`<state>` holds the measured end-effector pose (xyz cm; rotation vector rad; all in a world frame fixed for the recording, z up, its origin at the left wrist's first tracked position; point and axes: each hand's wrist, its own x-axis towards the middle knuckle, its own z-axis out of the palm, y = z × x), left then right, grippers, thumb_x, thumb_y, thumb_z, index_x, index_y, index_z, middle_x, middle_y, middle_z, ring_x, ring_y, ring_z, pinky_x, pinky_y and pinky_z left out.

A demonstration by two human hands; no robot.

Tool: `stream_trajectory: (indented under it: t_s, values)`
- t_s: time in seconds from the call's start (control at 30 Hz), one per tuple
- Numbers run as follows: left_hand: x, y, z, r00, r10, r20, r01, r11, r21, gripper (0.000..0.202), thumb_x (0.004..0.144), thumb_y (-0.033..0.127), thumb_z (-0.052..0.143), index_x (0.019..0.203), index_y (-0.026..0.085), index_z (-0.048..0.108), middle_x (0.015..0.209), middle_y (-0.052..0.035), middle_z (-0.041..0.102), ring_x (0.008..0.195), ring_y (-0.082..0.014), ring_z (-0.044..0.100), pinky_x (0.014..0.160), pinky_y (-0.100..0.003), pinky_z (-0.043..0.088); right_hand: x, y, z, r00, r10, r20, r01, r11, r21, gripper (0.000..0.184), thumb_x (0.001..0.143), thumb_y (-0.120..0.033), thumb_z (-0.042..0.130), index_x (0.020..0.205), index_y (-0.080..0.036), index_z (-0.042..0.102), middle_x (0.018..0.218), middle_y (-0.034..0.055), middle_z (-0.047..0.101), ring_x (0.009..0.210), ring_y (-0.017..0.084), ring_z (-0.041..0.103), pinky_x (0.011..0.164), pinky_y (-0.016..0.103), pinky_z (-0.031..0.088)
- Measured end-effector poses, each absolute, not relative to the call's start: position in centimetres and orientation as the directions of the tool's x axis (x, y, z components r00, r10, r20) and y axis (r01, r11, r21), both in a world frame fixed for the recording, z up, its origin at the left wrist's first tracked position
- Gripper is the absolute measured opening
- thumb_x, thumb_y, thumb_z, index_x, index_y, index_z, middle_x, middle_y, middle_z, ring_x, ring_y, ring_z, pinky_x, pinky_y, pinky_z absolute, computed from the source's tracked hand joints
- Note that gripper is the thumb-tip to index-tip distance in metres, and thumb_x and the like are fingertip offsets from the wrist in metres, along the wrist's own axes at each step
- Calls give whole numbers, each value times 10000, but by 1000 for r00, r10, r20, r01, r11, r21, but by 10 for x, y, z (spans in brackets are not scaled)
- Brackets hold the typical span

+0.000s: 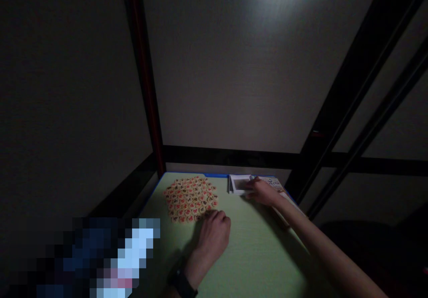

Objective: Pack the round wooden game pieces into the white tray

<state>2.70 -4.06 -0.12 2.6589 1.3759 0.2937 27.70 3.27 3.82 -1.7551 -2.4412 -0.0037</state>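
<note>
A dim scene over a pale green table. Several round light game pieces with red and dark marks lie packed in a flat cluster at the far left of the table. My left hand, with a dark watch on its wrist, rests curled at the cluster's near right edge, fingertips touching the closest pieces. My right hand reaches to the far right and lies on a small white open box, fingers over its right rim.
A printed sheet or lid lies under and beyond my right hand near the table's far right corner. Dark frame bars rise behind the table against a plain wall. A blurred patch covers the lower left.
</note>
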Motion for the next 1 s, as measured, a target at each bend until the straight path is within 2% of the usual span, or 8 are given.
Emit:
stream_trajectory:
  t_s: [0.13,0.23,0.33,0.5,0.6,0.73,0.83,1.0]
  values:
    - [24,-40,-6,560,818,130,804,-574,152,283,948,140,425,972,195,701,1033,-95,668,1035,-225,594,918,-371,468,265,25,31,-245,955,167,963,259,-70,183,845,-158,622,951,-157,772,983,125,752,968,247,673,873,307,486]
    - [22,-38,-10,552,821,147,811,-570,133,289,949,136,419,1011,198,694,1059,-95,662,1043,-224,598,920,-362,478,256,8,34,-224,947,229,966,247,-78,226,887,-150,564,1011,-139,752,1020,146,736,1004,261,654,883,331,479]
    - [18,-34,-11,527,836,152,827,-546,133,298,947,129,413,1020,188,696,1072,-102,660,1068,-229,597,945,-355,471,245,-27,32,-272,921,277,945,310,-104,241,896,-158,555,1057,-160,735,1030,125,727,1000,248,647,860,313,479]
    - [13,-29,-11,506,846,165,840,-527,128,324,939,108,390,1013,159,702,1082,-112,665,1103,-238,589,1000,-360,445,223,-77,13,-293,936,195,943,317,-105,174,896,-203,566,908,-185,739,931,110,719,896,227,661,801,295,484]
    - [12,-28,-9,510,848,147,840,-527,128,348,935,83,366,1017,142,699,1086,-123,669,1108,-237,594,1009,-355,441,218,-84,0,-279,937,212,941,311,-132,169,904,-219,574,869,-201,738,916,97,716,902,225,657,809,298,490]
    - [12,-30,-4,494,857,145,845,-513,150,329,935,91,375,1000,151,692,1063,-118,678,1052,-224,625,966,-341,463,215,-81,-14,-334,887,320,894,405,-190,170,914,-245,587,893,-198,749,942,109,721,930,244,645,832,339,503]
    - [13,-32,-4,460,863,207,848,-497,187,283,945,141,406,1024,170,676,1086,-105,676,1028,-216,635,937,-328,474,210,-83,-22,-370,838,400,837,488,-248,206,936,-264,565,912,-196,758,952,117,727,929,238,644,838,345,508]
    - [13,-34,-8,406,869,285,850,-473,233,258,979,200,393,1082,204,630,1073,-74,672,1000,-199,638,906,-309,487,200,-91,-20,-479,755,447,675,642,-362,263,956,-375,565,921,-216,770,930,89,741,909,218,659,851,345,512]
